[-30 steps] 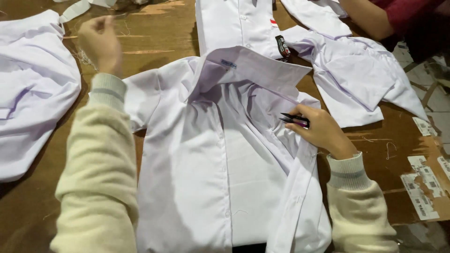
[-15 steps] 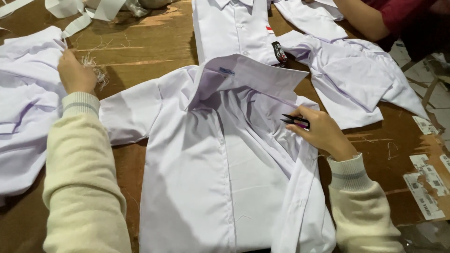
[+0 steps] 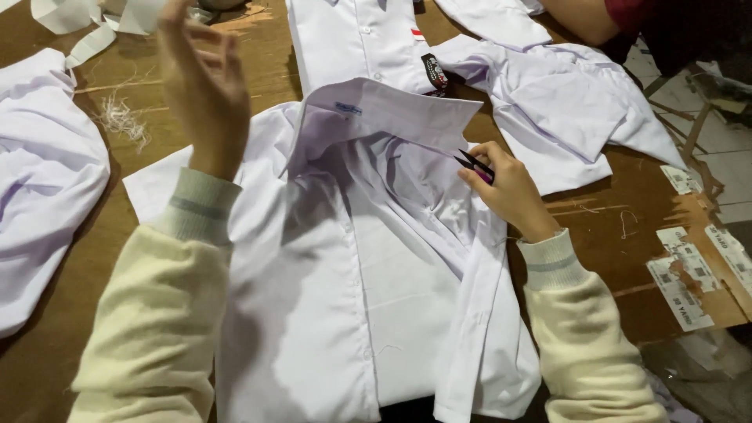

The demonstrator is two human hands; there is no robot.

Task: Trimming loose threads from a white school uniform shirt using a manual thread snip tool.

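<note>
Two hands are working | white shirt [image 3: 345, 298] is lying collar-away, long axis toward wearer | right hand [image 3: 509, 188] is gripping thread snips [image 3: 474, 164] beside shirt's collar [image 3: 384, 117]; nearer | left hand [image 3: 205, 86] is hovering released above shirt's sleeve

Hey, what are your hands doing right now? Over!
Left hand raised, empty. Right hand gripping thread snips on open white shirt. Loose threads on table.
</note>
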